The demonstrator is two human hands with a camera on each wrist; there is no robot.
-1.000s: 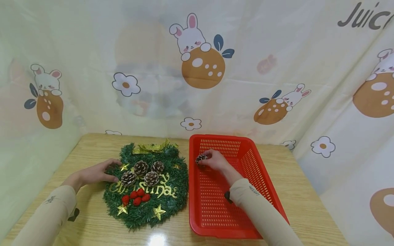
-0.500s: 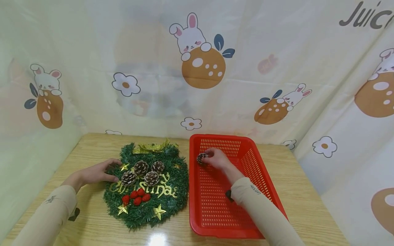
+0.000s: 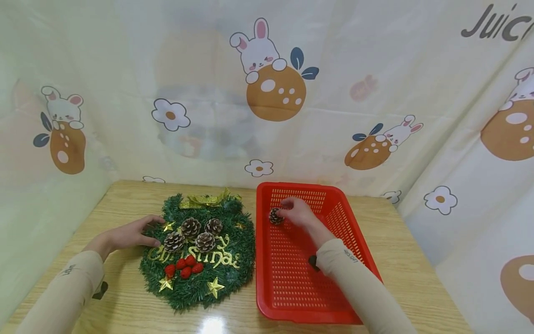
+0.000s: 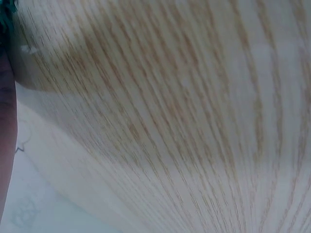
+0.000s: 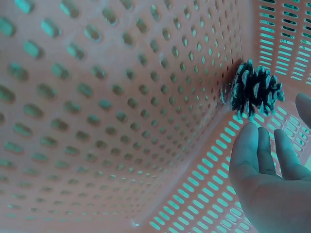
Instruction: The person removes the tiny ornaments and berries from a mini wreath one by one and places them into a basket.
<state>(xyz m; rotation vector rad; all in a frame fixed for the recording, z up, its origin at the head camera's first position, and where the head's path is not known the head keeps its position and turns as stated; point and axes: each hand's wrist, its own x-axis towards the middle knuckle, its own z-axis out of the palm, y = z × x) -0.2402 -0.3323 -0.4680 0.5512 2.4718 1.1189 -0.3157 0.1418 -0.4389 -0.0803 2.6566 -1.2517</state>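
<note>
A snow-tipped pine cone [image 3: 275, 216] lies in the far left corner of the red plastic basket [image 3: 263, 297]. Just right of it hovers my right hand [image 3: 302, 218], fingers spread; the right wrist view has a gap between the fingertips [image 5: 249, 138] and the pine cone [image 5: 256, 91]. My left hand [image 3: 129, 234] rests at the left edge of a green Christmas wreath [image 3: 187, 297], thumb and fingers apart and loosely bent. Several pine cones [image 3: 191, 228], red berries [image 3: 190, 262], gold stars [image 3: 215, 287] and gold lettering [image 3: 225, 260] decorate the wreath.
Wreath and basket stand side by side on a wood-grain table [image 3: 112, 297]. A gold ribbon bow [image 3: 204, 200] tops the wreath. Behind and at both sides hangs a pale curtain [image 3: 200, 69] printed with rabbits and flowers. In the left wrist view mostly tabletop [image 4: 170, 111] shows.
My right hand has let go of the pine cone in the basket's corner and drawn back slightly up and to the right. The left hand and the wreath have stayed put.
</note>
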